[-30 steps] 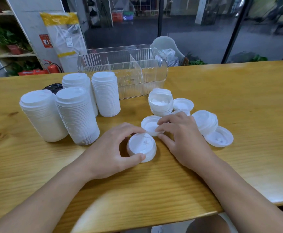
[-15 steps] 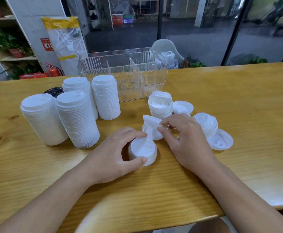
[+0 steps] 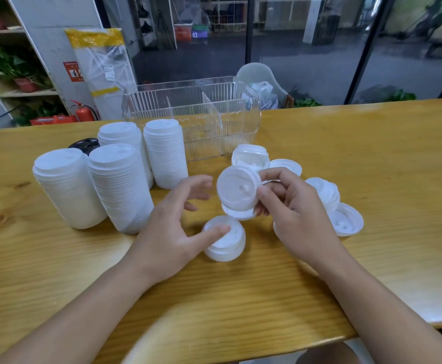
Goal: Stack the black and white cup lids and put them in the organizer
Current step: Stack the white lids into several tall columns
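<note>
The right hand [image 3: 297, 206] pinches a lid [image 3: 238, 189]; the short stack [image 3: 225, 239] lies at seven o'clock, under the spread left hand [image 3: 178, 222].

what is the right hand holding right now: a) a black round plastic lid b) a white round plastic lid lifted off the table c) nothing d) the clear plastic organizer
b: the right hand pinches a white round plastic lid in its fingers, tilted above the wooden table.

White lids [image 3: 238, 191], yellow-brown wood-grain table [image 3: 372, 158]
</note>
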Demonstrator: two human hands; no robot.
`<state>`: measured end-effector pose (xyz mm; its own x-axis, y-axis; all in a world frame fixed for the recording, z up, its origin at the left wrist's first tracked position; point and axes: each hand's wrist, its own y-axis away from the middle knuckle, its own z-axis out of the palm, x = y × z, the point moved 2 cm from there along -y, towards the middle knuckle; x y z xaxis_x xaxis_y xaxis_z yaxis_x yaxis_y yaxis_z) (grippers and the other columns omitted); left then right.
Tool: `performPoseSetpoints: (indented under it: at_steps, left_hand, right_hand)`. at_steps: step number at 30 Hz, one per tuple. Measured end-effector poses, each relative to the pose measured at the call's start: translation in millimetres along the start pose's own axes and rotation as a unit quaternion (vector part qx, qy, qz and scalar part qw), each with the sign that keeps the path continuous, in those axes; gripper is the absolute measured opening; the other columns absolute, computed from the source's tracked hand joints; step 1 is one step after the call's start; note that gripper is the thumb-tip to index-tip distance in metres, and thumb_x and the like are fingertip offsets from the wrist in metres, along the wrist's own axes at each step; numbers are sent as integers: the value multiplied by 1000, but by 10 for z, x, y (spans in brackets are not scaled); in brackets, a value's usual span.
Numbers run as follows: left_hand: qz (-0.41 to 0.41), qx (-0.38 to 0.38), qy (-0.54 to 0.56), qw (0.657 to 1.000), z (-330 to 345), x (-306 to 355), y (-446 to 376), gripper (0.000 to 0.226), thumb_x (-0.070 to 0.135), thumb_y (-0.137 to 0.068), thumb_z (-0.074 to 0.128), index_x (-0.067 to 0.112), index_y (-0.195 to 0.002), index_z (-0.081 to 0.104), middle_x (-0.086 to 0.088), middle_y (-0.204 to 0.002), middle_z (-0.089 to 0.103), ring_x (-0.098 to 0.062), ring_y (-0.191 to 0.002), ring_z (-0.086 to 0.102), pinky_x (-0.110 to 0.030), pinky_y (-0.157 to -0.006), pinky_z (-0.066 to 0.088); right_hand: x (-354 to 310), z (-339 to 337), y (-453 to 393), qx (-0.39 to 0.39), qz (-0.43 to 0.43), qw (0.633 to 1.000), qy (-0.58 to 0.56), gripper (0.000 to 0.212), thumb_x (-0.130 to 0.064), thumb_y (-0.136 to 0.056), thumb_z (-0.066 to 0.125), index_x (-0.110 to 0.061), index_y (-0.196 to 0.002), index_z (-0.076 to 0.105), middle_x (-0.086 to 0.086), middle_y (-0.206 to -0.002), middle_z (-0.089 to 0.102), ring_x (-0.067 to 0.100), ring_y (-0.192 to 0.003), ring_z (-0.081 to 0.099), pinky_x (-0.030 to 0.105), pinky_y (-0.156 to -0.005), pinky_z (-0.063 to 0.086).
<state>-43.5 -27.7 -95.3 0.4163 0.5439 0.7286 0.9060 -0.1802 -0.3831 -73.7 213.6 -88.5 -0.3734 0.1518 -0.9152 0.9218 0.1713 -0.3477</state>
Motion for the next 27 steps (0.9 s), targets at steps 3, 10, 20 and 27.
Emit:
performPoseSetpoints:
  at_steps: [3, 10, 20, 27]
  left_hand:
    - [34, 47, 35, 998, -8, 27, -32, 85, 39, -85, 96, 32, -158, 52, 15, -155, 59, -16, -145, 58, -37, -108, 53]
    - [47, 48, 31, 997, 2, 30, -37, 84, 41, -78, 95, 29, -154, 60, 15, -147, 64, -19, -144, 57, -35, -111, 52]
    - [50, 51, -1, 997, -20, 94, -16, 74, 43, -79, 93, 36, -147, 64, 20, -143, 66, -17, -138, 59, -22, -106, 49]
    - [-10, 55, 44, 997, -123, -4, -18, 64, 43, -82, 93, 36, -140, 66, 15, -141, 68, -17, -133, 63, -46, -111, 53]
  right_hand:
    - [-61, 26, 0, -47, 28, 996, -76, 18, -8, -110, 59, -11, -128, 61, 19, -83, 76, 27, -80, 73, 39, -79, 55]
    - [-81, 81, 23, -105, 33, 990, -93, 29, -4, -110, 59, -10, -138, 56, 32, -90, 71, 23, -82, 72, 43, -86, 57]
    - [-35, 85, 19, -132, 25, 986, -94, 26, -3, -109, 61, -10, -134, 60, 25, -88, 74, 25, -83, 74, 34, -82, 55]
    - [133, -26, -1, 22, -78, 979, 188, 21, -13, -103, 68, -25, -121, 71, -13, -110, 73, 15, -91, 64, 27, -75, 50]
